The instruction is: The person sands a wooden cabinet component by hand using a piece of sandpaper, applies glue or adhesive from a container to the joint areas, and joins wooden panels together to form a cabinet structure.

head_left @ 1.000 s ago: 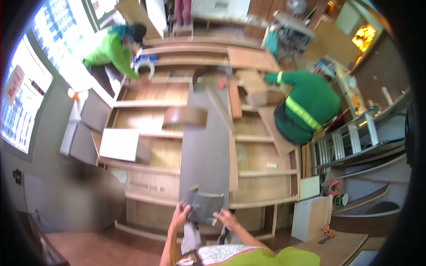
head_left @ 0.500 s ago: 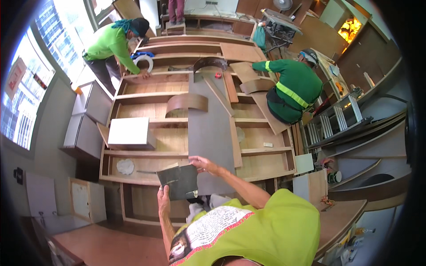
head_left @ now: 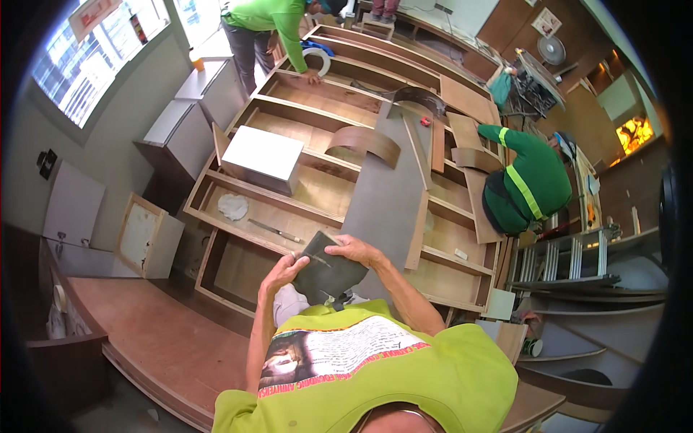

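A dark grey sheet piece (head_left: pixel 326 280) with a pale scuffed mark is in front of my chest, its far edge tilted up. My left hand (head_left: pixel 283 273) is closed on its left edge, thumb on the upper face. At the far right corner, my right hand (head_left: pixel 355 250) grips it too. Just beyond my hands, a long thin tool (head_left: pixel 276 231) with a light handle lies in a bay of the wooden frame (head_left: pixel 325 215). A long grey sheet (head_left: pixel 375 195) runs across the frame behind the held piece.
A white box (head_left: pixel 263 154), a white crumpled bundle (head_left: pixel 232 207) and a curved brown panel (head_left: pixel 363 146) rest on the frame. One co-worker (head_left: pixel 267 29) leans over the far left; another (head_left: pixel 530 177) in green sits at right, near a ladder (head_left: pixel 567 270). A brown board (head_left: pixel 159 325) lies front left.
My view has turned, shifting the scene rightward. Both hands hold the grey piece nearer my body, now more tilted, and my right hand is closer to my left.
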A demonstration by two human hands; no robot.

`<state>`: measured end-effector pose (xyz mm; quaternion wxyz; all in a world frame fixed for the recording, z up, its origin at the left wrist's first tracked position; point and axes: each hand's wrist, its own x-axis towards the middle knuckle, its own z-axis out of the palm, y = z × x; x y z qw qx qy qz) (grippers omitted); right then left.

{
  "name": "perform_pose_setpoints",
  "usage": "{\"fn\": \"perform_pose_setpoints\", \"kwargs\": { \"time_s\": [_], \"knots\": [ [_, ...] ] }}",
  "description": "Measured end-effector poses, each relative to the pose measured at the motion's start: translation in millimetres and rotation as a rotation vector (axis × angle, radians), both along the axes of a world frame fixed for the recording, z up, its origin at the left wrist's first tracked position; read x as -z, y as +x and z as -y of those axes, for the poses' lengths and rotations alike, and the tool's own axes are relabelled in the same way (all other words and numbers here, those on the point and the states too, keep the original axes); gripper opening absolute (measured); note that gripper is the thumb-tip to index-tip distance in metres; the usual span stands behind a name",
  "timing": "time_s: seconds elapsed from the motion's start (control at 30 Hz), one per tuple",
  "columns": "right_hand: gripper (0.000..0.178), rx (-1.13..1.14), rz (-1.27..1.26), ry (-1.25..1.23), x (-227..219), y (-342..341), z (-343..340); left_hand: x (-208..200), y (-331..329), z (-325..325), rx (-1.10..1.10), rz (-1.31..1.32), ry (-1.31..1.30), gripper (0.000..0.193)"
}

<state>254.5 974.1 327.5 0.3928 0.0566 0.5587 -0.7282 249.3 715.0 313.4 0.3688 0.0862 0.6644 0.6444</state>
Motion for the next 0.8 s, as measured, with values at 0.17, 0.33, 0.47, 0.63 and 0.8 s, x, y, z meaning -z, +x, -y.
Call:
{"fn": "perform_pose_setpoints", "kwargs": {
  "time_s": [0.17, 0.33, 0.47, 0.63, 0.8],
  "knots": [
    [0.042, 0.030, -0.016, 0.004, 7, -66, 56, 14, -69, 71, -0.010, -0.037, -0.056, 0.034],
    [0.048, -0.025, 0.061, 0.071, 5, -144, 164, 44, -126, 169, -0.171, -0.113, 0.074, 0.024],
    [0.097, 0.268, 0.181, -0.548, 6, -171, 229, 42, -157, 245, -0.353, 0.094, -0.060, 0.025],
    [0.113, 0.228, 0.279, -0.721, 48, -174, 282, 100, -142, 298, -0.592, 0.373, 0.266, 0.025],
    [0.095, 0.108, 0.480, -0.578, 92, -197, 316, 108, -130, 331, -0.356, 0.373, 0.029, 0.026]
  ]
}}
